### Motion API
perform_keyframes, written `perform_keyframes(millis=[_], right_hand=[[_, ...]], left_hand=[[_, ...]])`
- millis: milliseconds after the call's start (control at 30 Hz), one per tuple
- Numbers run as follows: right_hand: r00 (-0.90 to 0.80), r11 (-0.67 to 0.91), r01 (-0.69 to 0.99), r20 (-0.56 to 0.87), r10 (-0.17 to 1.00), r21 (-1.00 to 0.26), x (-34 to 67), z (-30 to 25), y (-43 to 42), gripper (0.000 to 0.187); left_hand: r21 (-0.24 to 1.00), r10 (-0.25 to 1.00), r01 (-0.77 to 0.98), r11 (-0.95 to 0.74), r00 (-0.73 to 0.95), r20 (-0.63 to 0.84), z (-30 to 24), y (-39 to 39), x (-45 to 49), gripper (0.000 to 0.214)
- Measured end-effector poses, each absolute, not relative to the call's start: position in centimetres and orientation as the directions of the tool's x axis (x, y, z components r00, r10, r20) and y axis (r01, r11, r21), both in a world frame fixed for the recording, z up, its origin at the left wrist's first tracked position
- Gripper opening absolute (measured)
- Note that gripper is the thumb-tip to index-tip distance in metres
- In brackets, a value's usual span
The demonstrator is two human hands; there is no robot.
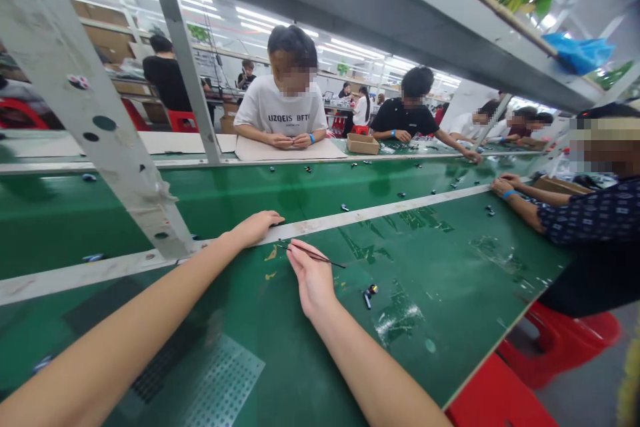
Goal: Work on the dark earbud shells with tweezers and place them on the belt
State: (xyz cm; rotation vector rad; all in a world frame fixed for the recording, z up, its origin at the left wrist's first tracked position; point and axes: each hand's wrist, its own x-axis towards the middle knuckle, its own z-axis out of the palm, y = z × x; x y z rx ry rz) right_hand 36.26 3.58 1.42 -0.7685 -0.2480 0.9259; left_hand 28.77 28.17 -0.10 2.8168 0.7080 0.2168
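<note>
My right hand (pixel 313 278) rests palm-down on the green bench top (pixel 440 267), with thin black tweezers (pixel 325 260) held in its fingers. The tips of the tweezers point left, toward the bench's far edge. A small black-and-silver part (pixel 370 294) lies on the green surface just right of that hand, not touching it. My left hand (pixel 257 227) lies on the white strip (pixel 380 208) along the far edge, its fingers loosely together and holding nothing.
Beyond the white strip runs a green conveyor belt (pixel 225 190) with several small dark parts scattered on it. A metal upright (pixel 120 140) rises at the left. Co-workers sit along both sides, and a perforated metal plate (pixel 220 380) lies near me. Red stools (pixel 555 347) stand at the right.
</note>
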Motion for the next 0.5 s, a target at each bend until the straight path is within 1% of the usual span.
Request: perform_keyframes(millis=[100, 200, 267, 367, 500], right_hand=[[0.622, 0.384, -0.615, -0.124, 0.773, -0.689, 36.7, 1.5, 3.7, 0.035], [0.628, 0.386, -0.613, -0.128, 0.768, -0.689, 36.7, 1.6, 3.6, 0.035], [0.625, 0.379, -0.613, -0.131, 0.770, -0.693, 36.6, 1.6, 3.5, 0.034], [0.612, 0.363, -0.611, -0.129, 0.780, -0.704, 36.4, 1.5, 3.3, 0.033], [0.577, 0.329, -0.606, -0.115, 0.809, -0.724, 36.0, 1.5, 2.9, 0.031]], left_hand=[[0.327, 0.467, 0.418, -0.848, 0.880, 0.088, 0.6, 28.2, 29.0, 0.033], [0.420, 0.511, 0.419, -0.805, 0.849, 0.132, 1.4, 28.0, 28.4, 0.033], [0.502, 0.573, 0.427, -0.752, 0.800, 0.178, 1.9, 27.6, 27.7, 0.033], [0.652, 0.692, 0.421, -0.631, 0.685, 0.227, 2.4, 25.7, 25.7, 0.033], [0.844, 0.817, 0.329, -0.423, 0.541, 0.198, 2.8, 20.2, 20.4, 0.036]])
